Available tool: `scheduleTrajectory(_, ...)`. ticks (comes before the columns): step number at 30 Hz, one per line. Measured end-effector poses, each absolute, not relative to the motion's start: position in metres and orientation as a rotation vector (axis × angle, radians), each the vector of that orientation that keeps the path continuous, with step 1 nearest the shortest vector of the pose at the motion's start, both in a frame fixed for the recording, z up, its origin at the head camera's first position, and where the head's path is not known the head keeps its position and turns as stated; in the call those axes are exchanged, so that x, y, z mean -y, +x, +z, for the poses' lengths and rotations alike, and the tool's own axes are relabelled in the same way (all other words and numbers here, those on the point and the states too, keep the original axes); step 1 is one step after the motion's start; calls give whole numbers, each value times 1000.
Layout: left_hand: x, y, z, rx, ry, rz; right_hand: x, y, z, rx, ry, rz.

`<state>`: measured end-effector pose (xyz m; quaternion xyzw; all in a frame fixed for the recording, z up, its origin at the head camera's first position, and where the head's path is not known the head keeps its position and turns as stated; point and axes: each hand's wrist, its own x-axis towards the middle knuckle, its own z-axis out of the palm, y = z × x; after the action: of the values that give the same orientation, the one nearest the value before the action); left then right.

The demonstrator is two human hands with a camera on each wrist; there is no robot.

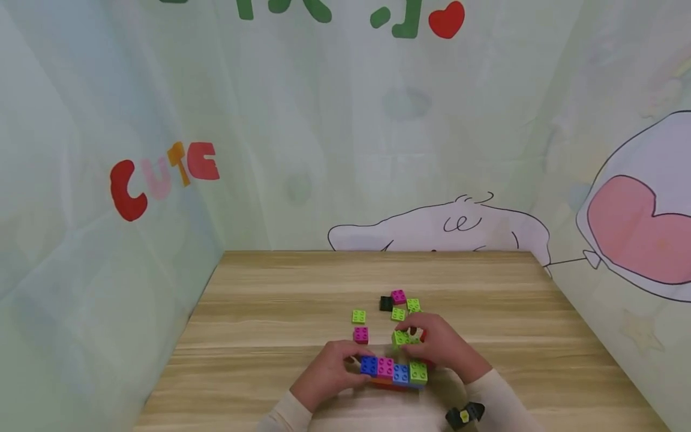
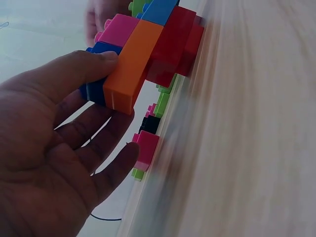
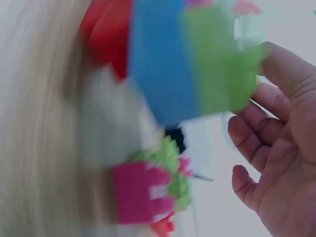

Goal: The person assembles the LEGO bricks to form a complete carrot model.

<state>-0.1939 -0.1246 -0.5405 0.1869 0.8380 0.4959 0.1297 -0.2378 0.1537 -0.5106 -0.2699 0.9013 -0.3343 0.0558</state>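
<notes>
A joined row of toy building bricks (image 1: 385,367) has dark blue, pink, light blue and lime green on top, with an orange brick (image 2: 133,54) and a blue one below. My left hand (image 1: 332,373) grips its left end, thumb across the dark blue brick (image 2: 101,64). Just beyond the row's right end, my right hand (image 1: 445,342) pinches a lime green brick (image 1: 400,339) between thumb and fingers. The right wrist view is blurred; there the right hand (image 3: 281,113) is beside the row's lime end brick (image 3: 210,59). Red bricks (image 3: 108,32) are partly hidden beneath.
Loose bricks lie on the wooden table (image 1: 259,312) beyond my hands: a pink brick (image 1: 360,335), a lime brick (image 1: 358,316), a black brick (image 1: 385,303), another pink brick (image 1: 398,297) and more lime ones (image 1: 412,305). A printed curtain (image 1: 291,132) encloses the table's back and sides.
</notes>
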Motion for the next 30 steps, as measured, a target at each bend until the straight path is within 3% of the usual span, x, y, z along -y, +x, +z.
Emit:
scheduleTrajectory(9,122,-197,-542,-2462,548,1425,-157,-202,-497,-2723,-884,-1075)
scheduleTrajectory(30,122,-195,-546,-2493,593,1438,-150,-195,-506,-2824,-1005,-889)
